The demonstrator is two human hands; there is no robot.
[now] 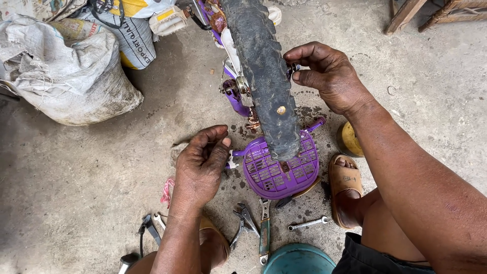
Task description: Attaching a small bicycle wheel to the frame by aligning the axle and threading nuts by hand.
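A small purple bicycle lies upside down on the concrete floor, its black knobbly tyre (264, 71) pointing toward me. Its purple plastic basket (258, 175) rests on the floor below the tyre. My right hand (324, 76) pinches a small metal nut at the right side of the wheel axle. My left hand (200, 162) hovers left of the basket with its fingers curled in; whether it holds anything small I cannot tell. The purple fork and axle end (234, 91) show on the tyre's left side.
Pliers (243, 223), an adjustable wrench (264, 231) and a small spanner (308, 223) lie on the floor near my knees, with more pliers (148, 229) at left. Filled sacks (66, 71) stand at upper left. A teal round lid (299, 260) sits at the bottom edge. My sandalled foot (345, 187) is at right.
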